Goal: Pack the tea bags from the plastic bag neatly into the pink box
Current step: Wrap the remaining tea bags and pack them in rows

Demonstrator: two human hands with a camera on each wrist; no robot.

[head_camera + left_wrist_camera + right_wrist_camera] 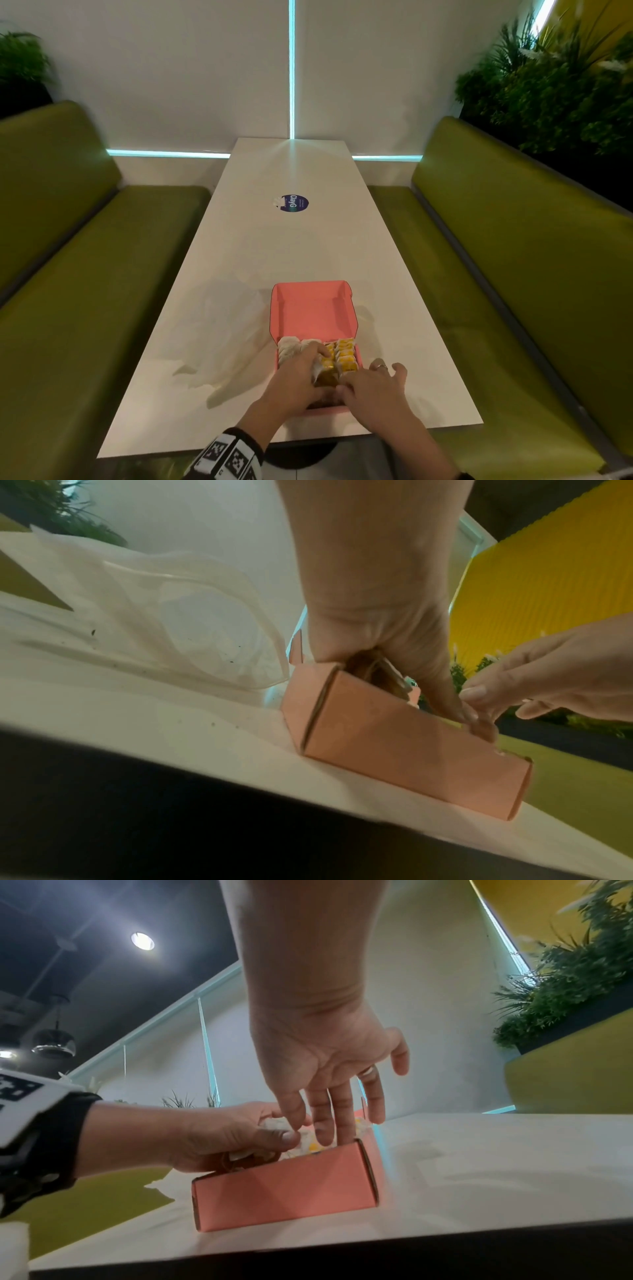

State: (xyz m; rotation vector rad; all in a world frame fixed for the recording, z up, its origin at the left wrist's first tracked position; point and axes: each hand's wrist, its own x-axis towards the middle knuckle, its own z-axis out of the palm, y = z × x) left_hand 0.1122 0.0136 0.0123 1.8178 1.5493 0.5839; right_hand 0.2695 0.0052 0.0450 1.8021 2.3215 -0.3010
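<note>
The pink box sits open near the table edge. The left hand grips a bundle of tea bags inside it; the right hand, fingers spread, touches them. The plastic bag lies left.

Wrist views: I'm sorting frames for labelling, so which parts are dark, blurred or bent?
Left wrist view: a dark blurred band fills the bottom, and the box looks soft. Right wrist view: a ceiling lamp flares, the table edge is dark, and the walls lean from wide-angle distortion.
</note>
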